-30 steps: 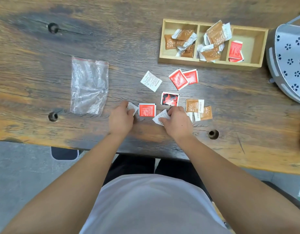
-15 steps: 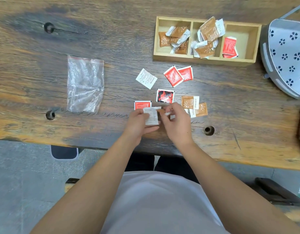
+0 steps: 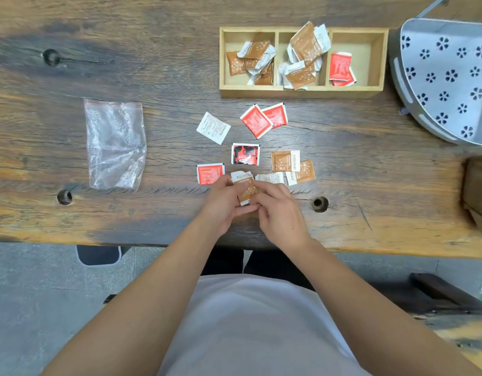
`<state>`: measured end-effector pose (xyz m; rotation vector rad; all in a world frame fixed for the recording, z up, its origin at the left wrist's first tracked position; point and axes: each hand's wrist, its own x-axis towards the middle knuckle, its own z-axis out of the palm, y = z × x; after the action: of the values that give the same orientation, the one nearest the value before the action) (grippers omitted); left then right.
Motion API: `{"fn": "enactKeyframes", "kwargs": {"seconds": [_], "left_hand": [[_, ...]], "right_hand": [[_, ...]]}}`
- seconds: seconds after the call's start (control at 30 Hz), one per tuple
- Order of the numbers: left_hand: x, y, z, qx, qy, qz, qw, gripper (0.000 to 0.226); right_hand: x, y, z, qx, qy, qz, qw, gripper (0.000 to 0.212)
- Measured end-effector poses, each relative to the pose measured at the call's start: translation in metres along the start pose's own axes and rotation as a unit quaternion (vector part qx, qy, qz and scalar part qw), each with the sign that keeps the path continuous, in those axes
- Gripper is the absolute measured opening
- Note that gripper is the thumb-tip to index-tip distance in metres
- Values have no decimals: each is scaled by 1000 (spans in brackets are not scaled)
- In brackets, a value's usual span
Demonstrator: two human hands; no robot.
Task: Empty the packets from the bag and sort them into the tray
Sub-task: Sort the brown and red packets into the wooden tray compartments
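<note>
Packets lie scattered on the wooden table [image 3: 370,164], right of the empty clear bag [image 3: 115,143]: red, white and brown squares. My left hand [image 3: 223,204] and right hand [image 3: 280,213] together pinch one brown-and-white packet [image 3: 245,187] near the table's edge. Farther right, the wooden tray [image 3: 302,92] holds brown and red ones.

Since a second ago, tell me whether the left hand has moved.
Yes. The left hand has shifted right, away from the plastic bag, and now meets the right hand below the red packet, both pinching a brown packet.
</note>
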<state>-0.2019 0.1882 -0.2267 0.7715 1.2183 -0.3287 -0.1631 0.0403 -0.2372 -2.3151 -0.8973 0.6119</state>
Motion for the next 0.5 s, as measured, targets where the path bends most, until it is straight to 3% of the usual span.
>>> {"fn": "enactKeyframes", "kwargs": {"seconds": [0.17, 0.3, 0.4, 0.5], "left_hand": [[7, -4, 11, 34, 30, -2, 999, 15], [8, -10, 16, 155, 64, 61, 984, 13], [13, -13, 11, 401, 53, 156, 901, 5], [15, -7, 18, 531, -13, 193, 825, 12]], "right_hand": [[-8, 7, -10, 12, -32, 14, 999, 31], [1, 24, -23, 62, -40, 158, 985, 29], [10, 46, -38, 60, -7, 220, 974, 24], [18, 66, -48, 43, 13, 253, 966, 20]]}}
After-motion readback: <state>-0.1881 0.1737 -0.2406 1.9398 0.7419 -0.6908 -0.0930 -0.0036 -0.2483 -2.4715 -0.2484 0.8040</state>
